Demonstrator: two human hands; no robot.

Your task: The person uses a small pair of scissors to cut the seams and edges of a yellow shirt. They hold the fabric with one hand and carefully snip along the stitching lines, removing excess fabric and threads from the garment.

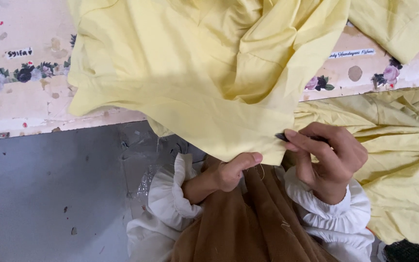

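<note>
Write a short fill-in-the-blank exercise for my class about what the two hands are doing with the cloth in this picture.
1. Both hands grip the lower edge of a ____ garment.
2. The right hand pinches a small dark ____ at the edge.
3. The left hand presses the edge with its ____.
4. Both wrists wear ruffled ____ cuffs.

Missing words: yellow; tool; thumb; white

A single view is given, taken from a camera worn on the person's head. It is aimed steeply downward, almost straight down onto the lap and the grey floor [40,194]. The scene is seen at close range: the left hand [229,172] and the right hand [328,162] are caught low in the picture, just under the lens, and the yellow fabric [195,73] fills most of the upper half. The worn desk [20,97] is cut off by the top edge.
</note>
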